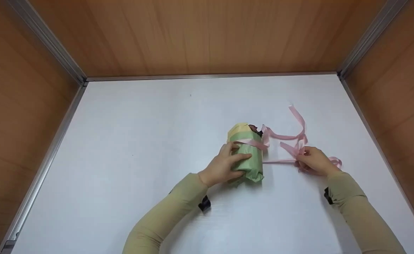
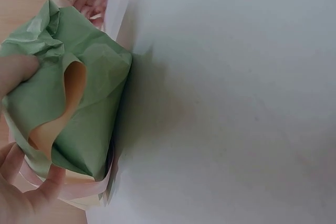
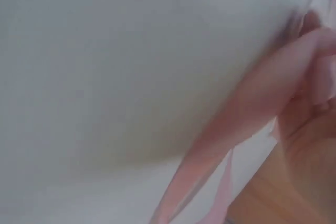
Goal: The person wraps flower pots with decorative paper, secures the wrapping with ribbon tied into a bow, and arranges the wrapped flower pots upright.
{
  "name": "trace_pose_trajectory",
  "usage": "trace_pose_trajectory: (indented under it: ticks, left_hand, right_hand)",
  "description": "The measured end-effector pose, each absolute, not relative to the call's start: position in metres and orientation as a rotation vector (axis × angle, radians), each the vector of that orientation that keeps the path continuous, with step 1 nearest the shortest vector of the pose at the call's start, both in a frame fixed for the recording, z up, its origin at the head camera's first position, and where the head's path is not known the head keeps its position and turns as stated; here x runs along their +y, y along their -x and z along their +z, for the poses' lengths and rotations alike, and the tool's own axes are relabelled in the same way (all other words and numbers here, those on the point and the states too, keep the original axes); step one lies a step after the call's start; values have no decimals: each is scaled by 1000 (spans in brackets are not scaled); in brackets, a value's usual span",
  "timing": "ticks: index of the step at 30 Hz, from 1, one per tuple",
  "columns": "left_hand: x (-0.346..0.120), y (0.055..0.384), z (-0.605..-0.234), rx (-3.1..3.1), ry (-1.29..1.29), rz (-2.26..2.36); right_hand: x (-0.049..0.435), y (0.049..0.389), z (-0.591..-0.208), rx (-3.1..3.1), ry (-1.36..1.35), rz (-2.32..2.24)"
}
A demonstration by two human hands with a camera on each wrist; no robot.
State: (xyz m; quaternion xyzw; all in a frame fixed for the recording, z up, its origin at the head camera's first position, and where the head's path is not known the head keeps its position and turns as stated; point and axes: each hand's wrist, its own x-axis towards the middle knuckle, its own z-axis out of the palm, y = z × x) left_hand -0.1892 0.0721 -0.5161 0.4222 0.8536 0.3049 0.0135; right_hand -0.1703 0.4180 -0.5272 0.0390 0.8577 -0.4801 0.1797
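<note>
A small bundle wrapped in green paper, with pale yellow paper at its far end, lies right of the table's middle. Something dark and reddish-brown pokes out at that end. My left hand grips the bundle from its left side, fingers spread over the paper. A pink ribbon runs across the bundle and trails off to the right. Out there my right hand pinches gathered ribbon low over the table. In the right wrist view, a wide strip of the ribbon hangs from those fingers.
The white tabletop is bounded by wood-grain panels at the back and both sides, with metal strips along the edges. One loose ribbon end curls away toward the back, and a loop sticks out right of the right hand.
</note>
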Motion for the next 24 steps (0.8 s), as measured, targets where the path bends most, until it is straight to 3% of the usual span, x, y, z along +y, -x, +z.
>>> trace_pose_trajectory:
  ticks: [14, 24]
  left_hand:
    - [84, 190, -516, 2640, -1326, 925]
    - [80, 191, -516, 2652, -1304, 934]
  right_hand:
    - [450, 156, -501, 2044, -104, -1884]
    - [448, 155, -490, 1620, -26, -2334]
